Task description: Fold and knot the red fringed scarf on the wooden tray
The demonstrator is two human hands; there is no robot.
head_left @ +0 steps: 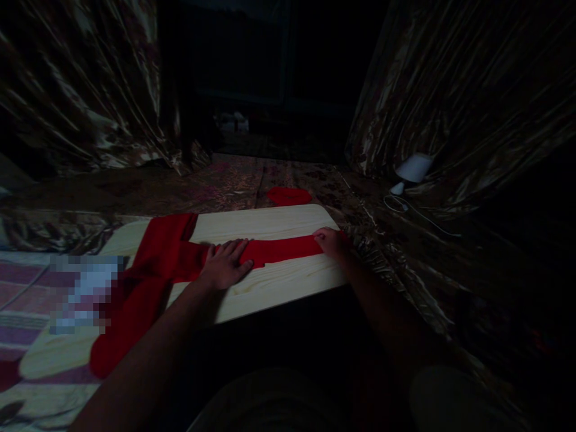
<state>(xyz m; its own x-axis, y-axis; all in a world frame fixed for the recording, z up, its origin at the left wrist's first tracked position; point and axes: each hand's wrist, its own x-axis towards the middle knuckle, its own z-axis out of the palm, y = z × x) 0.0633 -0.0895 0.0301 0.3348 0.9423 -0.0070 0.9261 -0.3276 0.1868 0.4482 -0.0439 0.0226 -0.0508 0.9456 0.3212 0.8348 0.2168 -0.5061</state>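
Observation:
A long piece of red cloth (285, 248) stretches across a pale wooden board (256, 220). Wider folds of it bunch at the board's left side, and part hangs toward the near left. My left hand (226, 264) lies flat on the strip near its middle, fingers spread and pressing down. At the strip's right end my right hand (332, 242) has its thumb and fingers closed on the cloth near the board's edge. The cloth is flat between the two hands. Dim light hides whether it is one piece or a garment.
Behind the board lies another red cloth piece (289, 195) on the patterned cover. A small white lamp (414, 168) with a loose cord stands at the right. Patterned curtains (400, 90) hang on both sides. Striped bedding (22, 294) lies at left, near a pixelated patch.

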